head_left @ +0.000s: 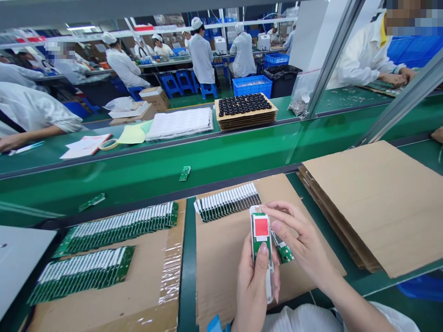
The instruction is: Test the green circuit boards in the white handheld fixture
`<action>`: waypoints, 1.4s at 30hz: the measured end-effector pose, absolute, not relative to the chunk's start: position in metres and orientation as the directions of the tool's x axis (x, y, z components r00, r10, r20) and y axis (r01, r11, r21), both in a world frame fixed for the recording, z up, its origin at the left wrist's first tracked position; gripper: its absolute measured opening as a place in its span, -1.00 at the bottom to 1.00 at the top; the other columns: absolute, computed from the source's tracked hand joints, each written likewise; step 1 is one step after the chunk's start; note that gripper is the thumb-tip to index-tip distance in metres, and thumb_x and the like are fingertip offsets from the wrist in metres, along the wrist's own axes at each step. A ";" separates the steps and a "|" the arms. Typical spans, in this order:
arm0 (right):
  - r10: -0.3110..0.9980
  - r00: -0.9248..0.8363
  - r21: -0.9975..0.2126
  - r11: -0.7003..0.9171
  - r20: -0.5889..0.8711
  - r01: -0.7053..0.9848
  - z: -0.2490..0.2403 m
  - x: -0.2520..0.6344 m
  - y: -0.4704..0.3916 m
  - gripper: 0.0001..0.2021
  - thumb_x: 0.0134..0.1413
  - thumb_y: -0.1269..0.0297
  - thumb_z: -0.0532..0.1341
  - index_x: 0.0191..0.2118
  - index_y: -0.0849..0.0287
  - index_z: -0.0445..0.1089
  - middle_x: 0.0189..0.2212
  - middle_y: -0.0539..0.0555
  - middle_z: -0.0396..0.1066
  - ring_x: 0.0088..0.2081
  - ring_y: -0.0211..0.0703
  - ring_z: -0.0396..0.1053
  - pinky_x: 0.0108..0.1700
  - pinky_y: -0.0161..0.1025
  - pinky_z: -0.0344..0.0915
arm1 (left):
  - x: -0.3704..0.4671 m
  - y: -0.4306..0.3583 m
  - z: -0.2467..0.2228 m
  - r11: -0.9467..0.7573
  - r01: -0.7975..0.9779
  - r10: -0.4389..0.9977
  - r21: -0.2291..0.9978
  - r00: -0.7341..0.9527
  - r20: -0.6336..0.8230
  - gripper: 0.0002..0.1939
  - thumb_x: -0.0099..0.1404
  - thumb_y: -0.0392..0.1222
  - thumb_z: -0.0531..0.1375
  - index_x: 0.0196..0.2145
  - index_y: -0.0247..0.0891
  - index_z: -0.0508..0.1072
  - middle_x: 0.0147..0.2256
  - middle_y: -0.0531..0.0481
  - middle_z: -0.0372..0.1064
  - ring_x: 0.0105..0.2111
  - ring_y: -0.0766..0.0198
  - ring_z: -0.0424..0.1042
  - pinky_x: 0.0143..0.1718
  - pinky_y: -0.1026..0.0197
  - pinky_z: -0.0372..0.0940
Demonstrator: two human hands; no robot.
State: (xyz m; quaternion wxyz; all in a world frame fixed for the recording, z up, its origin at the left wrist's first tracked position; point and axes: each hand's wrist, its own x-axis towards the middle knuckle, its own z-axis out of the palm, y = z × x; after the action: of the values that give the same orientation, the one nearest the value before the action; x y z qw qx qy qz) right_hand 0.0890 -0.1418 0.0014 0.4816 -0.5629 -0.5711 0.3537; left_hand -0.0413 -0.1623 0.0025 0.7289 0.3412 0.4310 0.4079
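My left hand (254, 276) is wrapped around a white plastic housing (269, 290), its thumb pressing on the green circuit board (256, 246) seated inside. The board carries a small screen with red film (261, 227). My right hand (301, 235) has its fingers stretched out, fingertips touching the housing's top end. Partly hidden between the hands, another green circuit board (286, 253) appears over the cardboard sheet (221, 258); whether it lies there I cannot tell. A row of boards with white strips (228, 202) overlaps along the sheet's far edge.
Left of me, two rows of circuit boards (121, 228) lie on another cardboard sheet (145, 281). A cardboard stack (374, 203) stands right. Loose boards (185, 173) rest on the green belt (214, 157). Beyond are black round parts (245, 105) on stacked trays and several co-workers.
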 end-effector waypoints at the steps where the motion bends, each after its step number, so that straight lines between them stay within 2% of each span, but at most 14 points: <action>1: 0.979 0.123 -0.939 0.114 0.162 0.325 0.002 0.089 -0.142 -0.70 0.17 0.09 0.17 0.02 -0.16 0.41 0.03 0.04 0.27 0.10 -0.05 0.20 0.11 -0.11 0.24 | -0.041 -0.162 0.001 0.442 -0.273 0.883 0.854 0.298 -0.362 -0.62 0.35 0.03 0.09 0.05 -0.15 0.21 -0.41 0.03 0.27 -0.65 0.40 0.15 -0.72 0.36 0.12; 4: 0.967 0.212 -0.954 0.077 0.142 0.289 0.003 0.093 -0.141 -0.76 0.04 0.11 0.29 -0.14 -0.03 0.50 -0.09 0.08 0.37 0.00 -0.03 0.29 0.06 -0.10 0.27 | -0.042 -0.158 -0.005 0.445 -0.161 0.865 0.881 0.332 -0.376 -0.51 0.36 0.06 0.08 0.15 -0.16 0.10 -0.41 0.03 0.26 -0.59 0.34 0.22 -0.64 0.32 0.20; 8: 0.966 0.228 -0.993 -0.121 -0.120 -0.008 -0.007 0.114 -0.136 -0.71 -0.02 0.06 0.31 -0.22 0.13 0.48 -0.30 0.09 0.46 -0.27 -0.11 0.39 -0.23 -0.22 0.37 | -0.049 -0.149 -0.023 0.407 -0.020 0.854 0.913 0.363 -0.373 -0.32 0.31 0.07 0.16 0.24 -0.16 -0.05 -0.46 0.07 0.26 -0.57 0.33 0.23 -0.59 0.31 0.19; 11: 0.966 0.160 -0.970 -0.222 -0.205 0.098 -0.029 0.130 -0.133 -0.67 -0.06 0.02 0.32 -0.23 0.13 0.51 -0.34 0.07 0.41 -0.39 -0.18 0.35 -0.37 -0.26 0.33 | -0.056 -0.141 -0.037 0.388 0.008 0.877 0.922 0.306 -0.372 -0.29 0.28 0.07 0.18 0.24 -0.17 -0.05 -0.49 0.10 0.23 -0.59 0.33 0.22 -0.61 0.32 0.15; 15: 0.974 0.051 -0.923 -0.223 -0.219 0.314 -0.059 0.135 -0.133 -0.71 0.01 0.01 0.25 -0.26 0.10 0.54 -0.34 0.07 0.32 -0.48 -0.25 0.29 -0.47 -0.27 0.26 | -0.062 -0.136 -0.048 0.396 -0.019 0.893 0.918 0.240 -0.380 -0.34 0.26 0.06 0.19 0.19 -0.22 0.05 -0.51 0.11 0.19 -0.61 0.34 0.21 -0.63 0.32 0.14; 20: 0.989 0.092 -0.835 -0.144 -0.112 0.531 -0.061 0.127 -0.103 -0.66 0.09 0.06 0.20 -0.05 0.08 0.46 -0.34 0.07 0.34 -0.34 -0.13 0.33 -0.25 -0.18 0.27 | -0.062 -0.134 -0.045 0.412 -0.015 0.883 0.911 0.254 -0.395 -0.37 0.29 0.00 0.16 0.19 -0.25 0.02 -0.52 0.12 0.17 -0.60 0.33 0.21 -0.60 0.32 0.17; 23: 0.986 0.153 -0.836 -0.133 -0.059 0.532 -0.062 0.119 -0.056 -0.59 0.13 0.07 0.17 0.05 0.13 0.36 -0.37 0.08 0.38 -0.28 -0.08 0.33 -0.14 -0.13 0.24 | -0.062 -0.135 -0.041 0.428 -0.030 0.872 0.903 0.274 -0.405 -0.42 0.30 -0.01 0.15 0.16 -0.27 0.04 -0.49 0.09 0.21 -0.59 0.34 0.22 -0.59 0.32 0.17; 25: 0.988 0.146 -0.858 -0.125 -0.059 0.499 -0.067 0.114 -0.024 -0.54 0.12 0.07 0.17 0.11 0.13 0.31 -0.40 0.06 0.40 -0.30 -0.10 0.34 -0.15 -0.14 0.26 | -0.062 -0.137 -0.039 0.448 -0.048 0.861 0.893 0.292 -0.417 -0.43 0.30 0.00 0.16 0.14 -0.26 0.05 -0.50 0.09 0.23 -0.60 0.34 0.22 -0.59 0.32 0.17; 28: 0.990 0.091 -0.895 -0.135 -0.105 0.426 -0.077 0.115 0.006 -0.58 0.10 0.13 0.19 0.08 0.12 0.35 -0.42 0.05 0.45 -0.44 -0.18 0.35 -0.31 -0.22 0.31 | -0.065 -0.138 -0.036 0.457 -0.086 0.857 0.885 0.308 -0.412 -0.41 0.29 0.02 0.17 0.14 -0.27 0.04 -0.53 0.09 0.26 -0.61 0.32 0.23 -0.59 0.32 0.19; 32: 0.983 0.103 -0.923 -0.178 -0.151 0.342 -0.073 0.126 0.002 -0.68 0.11 0.21 0.16 -0.09 0.26 0.47 -0.53 0.07 0.44 -0.60 -0.24 0.32 -0.51 -0.29 0.29 | -0.068 -0.137 -0.033 0.441 -0.107 0.873 0.891 0.279 -0.399 -0.43 0.27 0.02 0.19 0.10 -0.31 0.09 -0.56 0.09 0.26 -0.64 0.34 0.22 -0.62 0.33 0.15; 34: 0.978 0.184 -0.936 -0.157 -0.103 0.315 -0.058 0.126 -0.015 -0.65 0.15 0.18 0.12 -0.03 0.26 0.42 -0.44 0.10 0.47 -0.51 -0.22 0.37 -0.44 -0.29 0.33 | -0.067 -0.136 -0.032 0.431 -0.108 0.881 0.896 0.262 -0.393 -0.45 0.25 0.00 0.22 0.07 -0.31 0.14 -0.54 0.08 0.26 -0.64 0.35 0.21 -0.63 0.33 0.14; 36: 0.972 0.231 -0.959 -0.095 -0.032 0.268 -0.037 0.120 -0.039 -0.62 0.18 0.13 0.09 0.04 0.20 0.37 -0.31 0.10 0.48 -0.35 -0.21 0.41 -0.28 -0.27 0.36 | -0.065 -0.135 -0.030 0.431 -0.106 0.879 0.896 0.272 -0.391 -0.48 0.25 -0.02 0.23 0.05 -0.29 0.16 -0.49 0.07 0.26 -0.62 0.36 0.22 -0.63 0.33 0.14; 39: 0.993 0.114 -0.988 -0.010 0.008 0.156 -0.010 0.102 -0.075 -0.66 0.13 0.12 0.17 -0.02 0.14 0.42 -0.31 0.04 0.48 -0.23 -0.18 0.40 -0.09 -0.24 0.33 | -0.060 -0.134 -0.025 0.425 -0.120 0.878 0.897 0.297 -0.376 -0.53 0.26 -0.06 0.23 0.04 -0.26 0.20 -0.39 0.02 0.28 -0.58 0.38 0.23 -0.61 0.33 0.17; 42: 1.000 -0.008 -0.992 -0.028 -0.029 0.125 -0.001 0.087 -0.100 -0.73 0.11 0.17 0.21 -0.08 0.09 0.47 -0.35 0.00 0.44 -0.18 -0.17 0.40 0.01 -0.21 0.29 | -0.056 -0.136 -0.017 0.414 -0.154 0.884 0.897 0.303 -0.356 -0.54 0.29 -0.06 0.19 0.08 -0.23 0.20 -0.39 0.03 0.28 -0.57 0.38 0.22 -0.60 0.34 0.19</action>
State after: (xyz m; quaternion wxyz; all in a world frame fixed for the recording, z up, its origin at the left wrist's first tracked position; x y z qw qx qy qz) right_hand 0.0870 -0.0996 -0.0011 0.4580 -0.5349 -0.5255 0.4775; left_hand -0.0563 -0.1357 -0.0175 0.7033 0.3959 0.4610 0.3690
